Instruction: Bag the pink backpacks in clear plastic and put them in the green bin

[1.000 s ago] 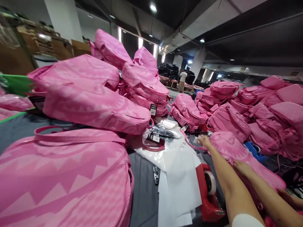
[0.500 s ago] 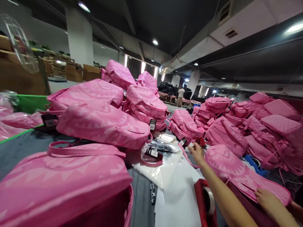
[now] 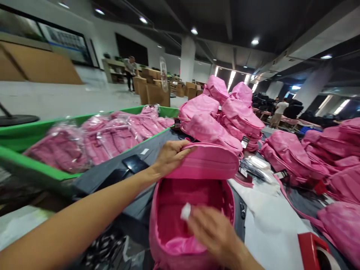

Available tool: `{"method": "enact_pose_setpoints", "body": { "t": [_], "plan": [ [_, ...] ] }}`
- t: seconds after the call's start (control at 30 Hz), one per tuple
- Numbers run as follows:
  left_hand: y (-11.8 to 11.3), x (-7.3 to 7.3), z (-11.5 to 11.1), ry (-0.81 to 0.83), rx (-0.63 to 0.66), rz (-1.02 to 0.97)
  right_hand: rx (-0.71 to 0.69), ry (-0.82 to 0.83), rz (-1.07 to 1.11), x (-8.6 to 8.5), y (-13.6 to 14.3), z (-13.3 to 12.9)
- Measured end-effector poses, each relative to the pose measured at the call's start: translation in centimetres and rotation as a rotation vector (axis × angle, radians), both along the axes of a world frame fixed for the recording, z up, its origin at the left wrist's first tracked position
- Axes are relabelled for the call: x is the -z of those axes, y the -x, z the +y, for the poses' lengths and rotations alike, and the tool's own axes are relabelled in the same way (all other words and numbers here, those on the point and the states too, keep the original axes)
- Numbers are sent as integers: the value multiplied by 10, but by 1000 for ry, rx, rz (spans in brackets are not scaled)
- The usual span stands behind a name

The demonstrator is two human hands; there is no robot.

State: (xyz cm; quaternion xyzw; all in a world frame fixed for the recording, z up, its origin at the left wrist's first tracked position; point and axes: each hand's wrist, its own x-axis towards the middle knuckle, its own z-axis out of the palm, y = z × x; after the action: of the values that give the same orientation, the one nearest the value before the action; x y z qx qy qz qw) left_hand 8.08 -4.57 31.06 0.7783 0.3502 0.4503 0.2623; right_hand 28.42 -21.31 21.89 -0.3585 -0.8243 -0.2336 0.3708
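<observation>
In front of me stands a pink backpack (image 3: 191, 247) with its main compartment unzipped. My left hand (image 3: 171, 157) grips the top edge of its raised front flap (image 3: 208, 163), thumb and fingers closed on it. My right hand (image 3: 215, 232), smeared by motion, is over the opening. Its fingertips pinch a small white packet (image 3: 185, 212); its exact kind is too blurred to tell. The pink lining shows inside the backpack.
Left is a green-edged bin (image 3: 47, 170) of plastic-wrapped pink bags (image 3: 109, 138). Pink backpacks (image 3: 213, 129) are piled behind and to the right. White sheets (image 3: 261, 213) and a red tape dispenser (image 3: 312, 247) lie at right. People stand farther back.
The view has swung left. My left hand has come from the table's middle to the backpack's flap, which is now lifted. My right hand has left another backpack and holds the white packet over the opening.
</observation>
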Motion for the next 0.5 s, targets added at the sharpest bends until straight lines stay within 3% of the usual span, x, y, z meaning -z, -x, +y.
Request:
{"method": "enact_pose_setpoints", "body": {
  "t": [0.1, 0.17, 0.27, 0.33, 0.43, 0.5],
  "plan": [
    [5, 3, -2, -26, 14, 2, -117, -28, -133, -7, -9, -9],
    [10, 8, -2, -64, 5, 8, -55, -86, -29, -14, -26, -7],
    [13, 17, -3, -95, -5, 1, 138, -191, 264, -31, -44, 28],
    [9, 25, -8, -74, 5, -22, 202, -82, 408, -44, -47, 62],
    [-7, 42, -32, 35, 230, -25, 163, 215, 503, -56, -45, 93],
    [-22, 57, -52, 82, 386, 31, 152, 238, 494, -54, -47, 91]
  ]
}}
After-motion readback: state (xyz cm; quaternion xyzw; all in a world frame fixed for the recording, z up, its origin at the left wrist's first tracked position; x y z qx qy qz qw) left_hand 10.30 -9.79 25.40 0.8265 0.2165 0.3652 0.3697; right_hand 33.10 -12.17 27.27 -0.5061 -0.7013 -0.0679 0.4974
